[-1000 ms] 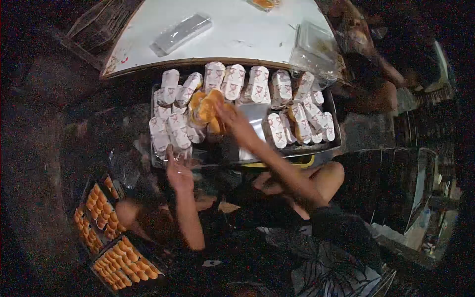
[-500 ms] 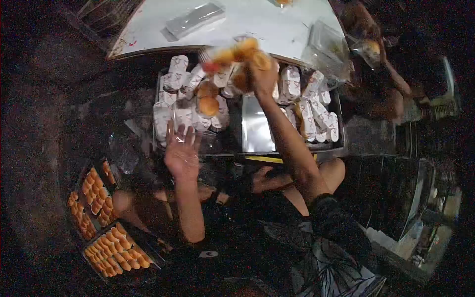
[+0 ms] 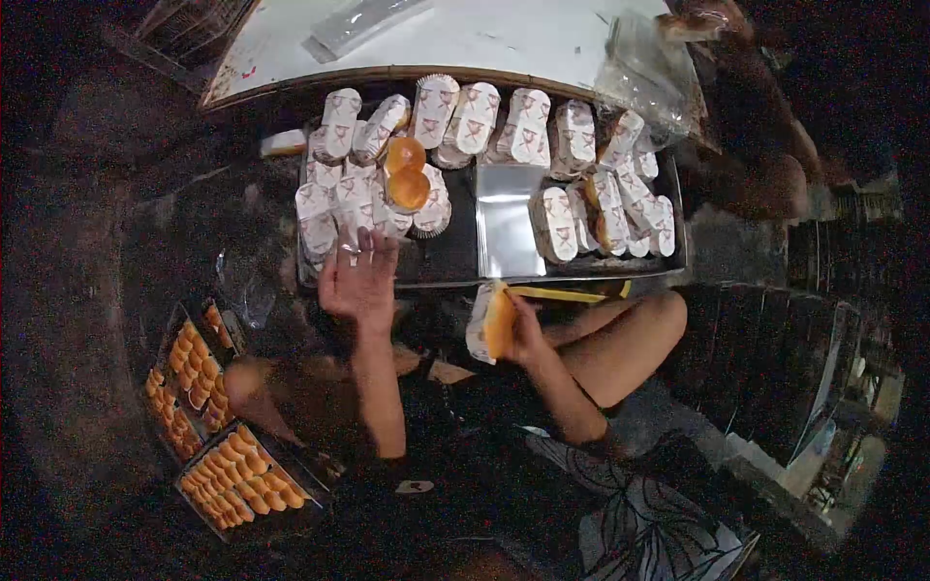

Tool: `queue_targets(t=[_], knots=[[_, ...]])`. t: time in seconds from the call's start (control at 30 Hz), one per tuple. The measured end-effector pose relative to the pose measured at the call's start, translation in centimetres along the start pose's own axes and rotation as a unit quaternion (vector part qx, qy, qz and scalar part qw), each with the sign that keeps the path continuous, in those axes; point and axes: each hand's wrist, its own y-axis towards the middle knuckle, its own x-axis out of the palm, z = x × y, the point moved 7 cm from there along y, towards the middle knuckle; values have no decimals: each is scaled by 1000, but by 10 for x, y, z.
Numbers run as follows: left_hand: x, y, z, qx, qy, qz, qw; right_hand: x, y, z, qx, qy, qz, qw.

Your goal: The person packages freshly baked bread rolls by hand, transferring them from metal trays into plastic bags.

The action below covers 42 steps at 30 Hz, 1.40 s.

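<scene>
My right hand [image 3: 523, 331] grips a golden bun in a white paper wrapper [image 3: 496, 322], just below the front edge of a dark tray [image 3: 436, 282]. Palm up with fingers stretched, my left hand [image 3: 359, 281] lies at the tray's front left; a bit of clear plastic [image 3: 358, 247] is at its fingertips. White paper-wrapped buns [image 3: 473, 118] fill much of the tray, most with the paper side up. Two golden bun tops [image 3: 406, 172] show among them on the left. A shiny metal sheet [image 3: 508, 223] lies in the middle of the tray.
Behind stands a white table [image 3: 484, 39] with clear plastic packaging [image 3: 644, 82] on it. Trays of golden buns [image 3: 242, 474] are at lower left. Another person's hand [image 3: 712, 21] shows at upper right. My bent leg [image 3: 620, 349] is below the tray.
My right hand has come back from the tray's far side toward me, now with one wrapped bun. More wrapped buns show along the far edge. My left hand has hardly moved.
</scene>
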Motion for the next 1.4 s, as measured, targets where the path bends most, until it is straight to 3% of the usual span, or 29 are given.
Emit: queue_targets(t=[0.03, 0.07, 0.13, 0.2, 0.23, 0.3, 0.33, 0.37, 0.4, 0.43, 0.5, 0.53, 0.57, 0.6, 0.63, 0.67, 0.73, 0.8, 0.87, 0.93, 0.97, 1.07, 1.1, 1.13, 1.2, 1.27, 1.33, 1.37, 1.4], knots=[[-4, 4, 3, 9, -27, -2, 1000, 7, 1, 12, 26, 65, -28, 997], [-7, 8, 6, 19, -55, -4, 998, 14, 4, 23, 55, 109, -134, 983], [-4, 9, 9, 25, -79, -13, 996, 36, -7, 33, 84, 64, -115, 988], [4, 4, 9, 0, -101, -9, 995, 69, -23, 18, -31, -71, -34, 996], [2, 4, 10, 7, -102, 10, 995, 82, -22, 0, -148, -176, -61, 971], [-2, 1, 11, 18, -99, 27, 995, 130, -43, -23, -332, -414, -130, 838], [-4, 0, 7, 24, -98, 41, 994, 168, -66, -29, -394, -540, -168, 725], [1, -4, -2, 19, -100, 38, 994, 192, -71, -27, -392, -726, -180, 536], [10, -13, -9, 37, -10, 31, 999, 211, -77, -23, -442, -765, -187, 429], [18, -20, -14, 55, 79, 22, 995, 216, -68, -30, -429, -742, -153, 491], [32, -22, -22, 36, 95, 4, 995, 207, -50, -39, -378, -685, -99, 615], [36, -23, -22, 25, 115, -8, 993, 200, -49, -34, -380, -686, -102, 612], [25, -20, -25, -12, 139, -74, 987, 189, -46, -25, -340, -648, -135, 668], [28, -24, -26, -8, 139, -72, 988, 178, -41, -17, -293, -606, -166, 721], [32, -29, -31, -3, 237, -58, 970, 175, -36, -25, -301, -590, -134, 737], [36, -34, -38, -2, 332, -45, 942, 170, -35, -34, -303, -513, -106, 796], [32, -40, -48, -20, 299, -22, 954, 170, -36, -43, -376, -513, -71, 769], [32, -41, -58, -38, 272, -98, 957, 166, -36, -35, -375, -550, -39, 745], [26, -41, -56, -22, 277, -87, 957, 167, -37, -35, -374, -584, -10, 721], [15, -39, -43, -2, 261, -4, 965, 169, -41, -29, -333, -609, -25, 720], [18, -33, -39, -48, 182, -159, 969, 163, -52, -19, -347, -616, -52, 705], [14, -47, -52, -83, 85, -102, 988, 132, -58, -8, -359, -601, -20, 714], [-5, -51, -61, -52, 250, 50, 965, 147, -66, -17, -331, -554, 12, 764], [-20, -65, -68, 4, 342, 171, 924, 144, -58, -17, -333, -553, 15, 764], [1, -67, -94, -63, 258, 83, 960, 158, -54, -27, -497, -579, 14, 646], [8, -61, -85, -124, 213, 66, 967, 171, -76, -15, -515, -640, -55, 568], [-19, -64, -106, -194, 261, -24, 945, 155, -66, -29, -447, -730, 12, 517], [-31, -67, -115, -224, 286, -72, 929, 152, -53, -48, -414, -742, 50, 526], [-31, -72, -115, -147, 472, 71, 867, 139, -22, -77, -414, -708, 30, 571]])
